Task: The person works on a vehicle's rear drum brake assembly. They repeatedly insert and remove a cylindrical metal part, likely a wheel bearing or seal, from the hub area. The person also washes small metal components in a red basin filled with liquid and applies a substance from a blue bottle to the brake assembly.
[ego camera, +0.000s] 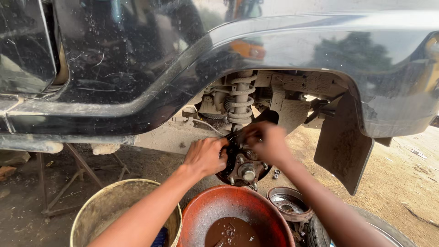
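Hands are working on the wheel hub [244,167]: my left hand [206,155] is gripping its rim, my right hand [265,142] is pinching its top. It looks heavy, stiff and greasy.

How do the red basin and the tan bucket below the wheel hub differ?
The red basin is red-orange and shallow; the tan bucket is dull beige and looks deeper. The red basin holds dark brown liquid with small parts in it; the tan bucket's inside is mostly hidden behind the left forearm. The red basin sits right under the hub; the tan bucket stands off to the left. Both are round, open-topped and dirty.
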